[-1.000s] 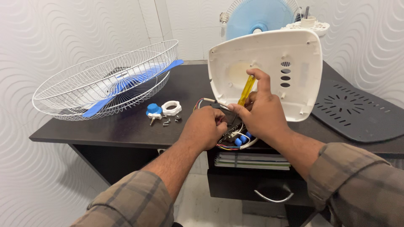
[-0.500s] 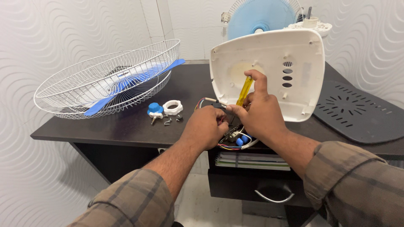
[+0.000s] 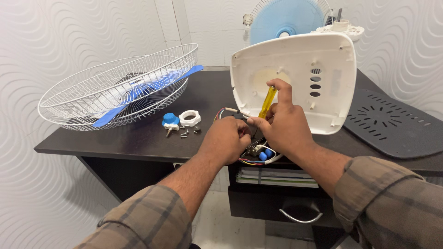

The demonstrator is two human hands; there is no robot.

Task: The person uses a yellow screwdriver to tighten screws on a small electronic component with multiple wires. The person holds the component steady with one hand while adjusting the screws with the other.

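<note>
My right hand [image 3: 285, 127] grips a yellow-handled screwdriver [image 3: 267, 102], held nearly upright with its tip down among the wiring. My left hand [image 3: 227, 139] is closed around a small dark electrical part with coloured wires [image 3: 255, 156] and blue capped pieces at the desk's front edge. Just behind both hands a white plastic fan base cover [image 3: 318, 60] stands tilted, its hollow inside facing me. The screwdriver's tip is hidden between my hands.
A white wire fan guard [image 3: 83, 92] holding a blue blade lies at the left of the dark desk [image 3: 138, 138]. A blue cap [image 3: 170, 119], a white ring nut [image 3: 189, 118] and small screws sit beside it. A dark vented panel [image 3: 392, 122] lies at the right. Another fan stands behind.
Both hands keep their hold in the same spot over the wiring. The view has shifted only slightly.
</note>
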